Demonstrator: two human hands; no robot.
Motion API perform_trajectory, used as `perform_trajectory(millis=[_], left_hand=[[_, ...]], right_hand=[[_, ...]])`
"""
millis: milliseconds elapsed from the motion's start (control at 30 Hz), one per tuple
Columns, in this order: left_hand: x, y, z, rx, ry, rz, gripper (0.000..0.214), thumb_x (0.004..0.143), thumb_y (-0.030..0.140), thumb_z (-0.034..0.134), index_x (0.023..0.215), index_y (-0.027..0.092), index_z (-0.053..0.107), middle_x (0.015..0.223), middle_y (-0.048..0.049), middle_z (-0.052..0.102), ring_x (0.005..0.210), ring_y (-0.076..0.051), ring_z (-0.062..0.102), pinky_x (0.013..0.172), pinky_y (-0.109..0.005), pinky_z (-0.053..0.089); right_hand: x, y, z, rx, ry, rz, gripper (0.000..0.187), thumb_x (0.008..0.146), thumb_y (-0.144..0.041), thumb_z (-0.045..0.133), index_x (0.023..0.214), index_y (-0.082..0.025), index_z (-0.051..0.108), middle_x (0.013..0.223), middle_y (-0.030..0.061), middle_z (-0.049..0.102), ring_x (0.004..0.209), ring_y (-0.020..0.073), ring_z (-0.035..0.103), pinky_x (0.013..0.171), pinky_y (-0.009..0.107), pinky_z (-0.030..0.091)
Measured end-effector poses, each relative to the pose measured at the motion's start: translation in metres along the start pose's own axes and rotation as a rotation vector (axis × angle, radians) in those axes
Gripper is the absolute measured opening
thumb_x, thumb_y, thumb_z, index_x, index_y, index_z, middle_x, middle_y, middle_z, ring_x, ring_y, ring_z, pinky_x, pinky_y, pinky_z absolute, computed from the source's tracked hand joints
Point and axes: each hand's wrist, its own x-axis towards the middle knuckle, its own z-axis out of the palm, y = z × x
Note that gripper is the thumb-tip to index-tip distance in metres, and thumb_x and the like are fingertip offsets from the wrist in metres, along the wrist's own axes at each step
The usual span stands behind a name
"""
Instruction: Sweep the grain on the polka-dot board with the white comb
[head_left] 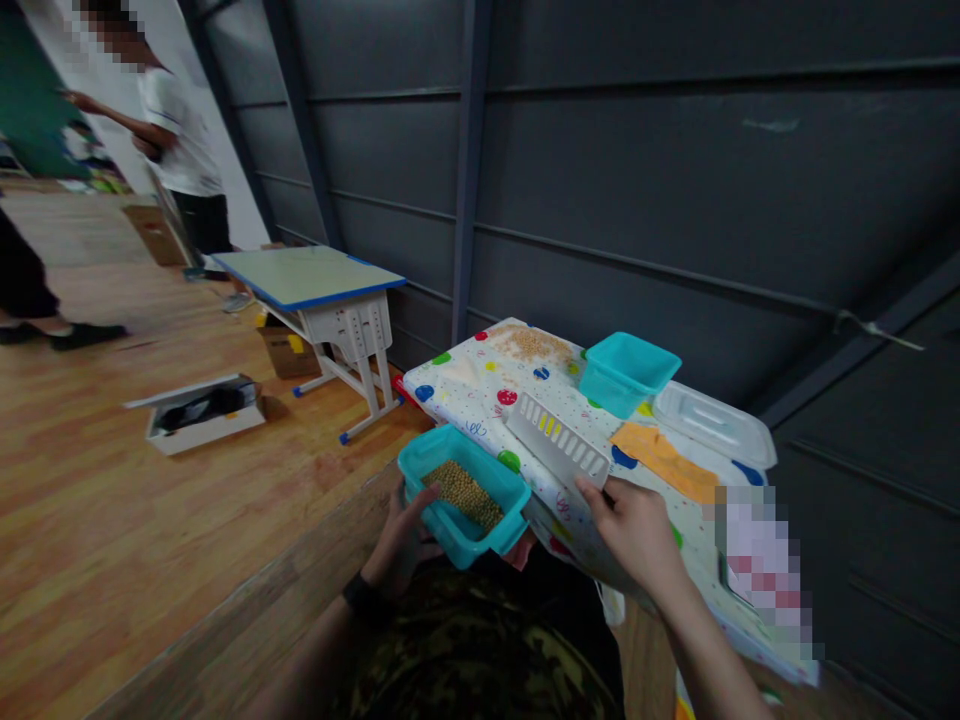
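My left hand (405, 540) grips a turquoise plastic box (461, 495) from below and holds it at the near edge of the table. The box has yellowish grains in it. My right hand (634, 530) is closed on one end of a white slotted scraper (559, 440), which lies slanted on the dotted tablecloth (480, 385). A loose pile of the same grains (532, 343) lies at the far end of the table. A second, empty turquoise box (626, 372) stands beside that pile.
A clear plastic lid (716, 422) and an orange cloth (660, 455) lie on the right part of the table. A blue-edged desk (307, 277) stands further back, an open cardboard box (202, 410) lies on the wooden floor, and a person (176, 140) stands at the far left.
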Motion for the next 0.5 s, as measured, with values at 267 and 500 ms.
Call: perform_trajectory(millis=[267, 500], left_hand=[[0.002, -0.001, -0.002, -0.009, -0.011, -0.003, 0.103, 0.088, 0.055, 0.101, 0.174, 0.04, 0.045, 0.153, -0.015, 0.079, 0.109, -0.037, 0.09, 0.077, -0.045, 0.076], [0.001, -0.001, -0.002, -0.021, -0.021, -0.006, 0.102, 0.091, 0.053, 0.101, 0.175, 0.043, 0.043, 0.151, -0.0136, 0.08, 0.111, -0.036, 0.09, 0.083, -0.047, 0.077]], right_hand=[[0.036, 0.033, 0.017, -0.176, 0.05, 0.088, 0.055, 0.116, -0.047, 0.055, 0.067, -0.026, 0.069, 0.073, 0.0163, 0.081, 0.068, 0.0297, 0.076, 0.066, 0.037, 0.043], [0.053, 0.018, 0.019, -0.253, -0.095, 0.071, 0.044, 0.114, -0.032, 0.061, 0.076, -0.021, 0.079, 0.085, 0.019, 0.087, 0.076, 0.0306, 0.082, 0.07, 0.035, 0.046]])
